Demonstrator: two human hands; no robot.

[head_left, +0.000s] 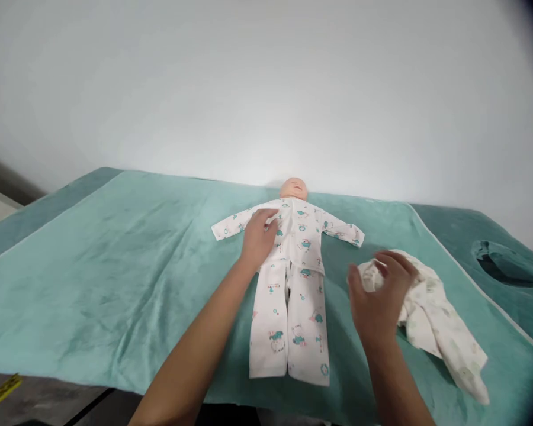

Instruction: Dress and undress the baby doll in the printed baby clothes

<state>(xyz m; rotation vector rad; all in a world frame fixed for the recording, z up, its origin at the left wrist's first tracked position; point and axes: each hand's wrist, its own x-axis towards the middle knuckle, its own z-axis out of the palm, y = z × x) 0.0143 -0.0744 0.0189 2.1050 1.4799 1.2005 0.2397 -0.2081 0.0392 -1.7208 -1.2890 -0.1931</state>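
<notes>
A baby doll (294, 188) lies on its back on a teal towel (115, 266), dressed in a white printed sleepsuit (293, 296) with arms spread. My left hand (258, 238) rests flat on the doll's chest, near its right shoulder, fingers stretched out. My right hand (379, 293) is closed on the bunched end of a second white garment (435, 319), which lies crumpled on the towel to the doll's right.
The towel covers a padded teal table with a face hole (501, 266) at the far right. A white wall stands behind. Yellow tape (0, 393) marks the floor at the lower left.
</notes>
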